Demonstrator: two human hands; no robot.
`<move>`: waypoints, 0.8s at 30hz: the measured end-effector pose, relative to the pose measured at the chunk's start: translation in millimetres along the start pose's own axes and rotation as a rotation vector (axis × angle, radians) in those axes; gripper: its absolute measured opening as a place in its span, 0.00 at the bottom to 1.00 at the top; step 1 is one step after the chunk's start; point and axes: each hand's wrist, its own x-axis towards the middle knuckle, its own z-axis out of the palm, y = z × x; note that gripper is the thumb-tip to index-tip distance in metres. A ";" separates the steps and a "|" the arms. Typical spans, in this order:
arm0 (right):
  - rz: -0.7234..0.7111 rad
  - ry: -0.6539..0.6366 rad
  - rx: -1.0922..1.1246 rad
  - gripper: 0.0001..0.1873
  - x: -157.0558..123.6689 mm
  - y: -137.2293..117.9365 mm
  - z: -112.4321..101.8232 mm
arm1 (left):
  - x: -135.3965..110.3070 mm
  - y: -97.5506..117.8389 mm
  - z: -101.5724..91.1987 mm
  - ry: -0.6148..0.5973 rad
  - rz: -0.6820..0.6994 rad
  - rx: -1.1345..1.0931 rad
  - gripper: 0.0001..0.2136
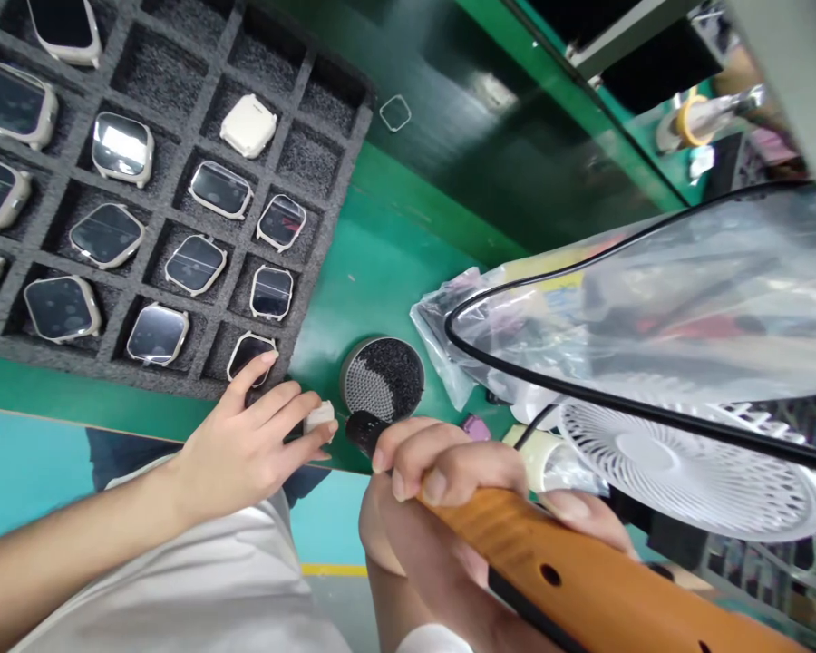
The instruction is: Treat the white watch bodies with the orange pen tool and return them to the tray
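Observation:
My left hand (245, 444) is at the near right corner of the foam tray (241, 213). Its index fingertip overlaps a watch (246, 349) in the corner compartment; contact is not certain. The other fingers curl around a small white piece (319, 417), largely hidden by them. In my right hand (462, 472) is an orange electric screwdriver (550, 562), gripped along its body. Its black nose (367, 431) points left toward the white piece; the tip is not visible. Just beyond the nose stands a round tin (383, 379) with metal mesh and small dark bits inside.
Several square watches with dark screens sit in the tray; one pale case (248, 125) shows its back. A thin square frame (395, 113) lies on the green bench. At right are a clear plastic bag (626, 308), a black cable (585, 388) and a white fan (694, 462).

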 end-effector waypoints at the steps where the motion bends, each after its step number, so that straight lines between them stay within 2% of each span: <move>1: 0.003 -0.001 -0.003 0.33 -0.8 0.7 0.1 | 0.0 0.1 0.1 -0.002 -0.001 -0.001 0.11; 5: 0.038 -0.009 -0.016 0.33 -4.6 1.4 0.2 | -1.0 0.5 0.7 -0.006 0.000 -0.004 0.11; 10: 0.013 -0.012 -0.005 0.35 -4.5 2.4 2.2 | -3.0 0.4 2.5 0.001 -0.002 -0.003 0.12; 16: 0.009 -0.025 -0.028 0.29 -5.3 -0.7 4.7 | -0.1 -0.4 3.3 0.017 -0.001 0.006 0.11; 18: 0.038 -0.019 -0.052 0.23 -6.7 -1.5 3.7 | 1.0 -0.4 3.2 0.021 -0.005 0.003 0.10; 20: 0.044 -0.053 -0.067 0.18 -7.5 -0.3 1.7 | 1.5 -0.1 3.0 0.025 -0.007 0.004 0.10; 24: -0.015 -0.139 -0.064 0.17 -7.6 5.8 -0.1 | 1.4 0.5 2.5 0.032 -0.008 0.008 0.10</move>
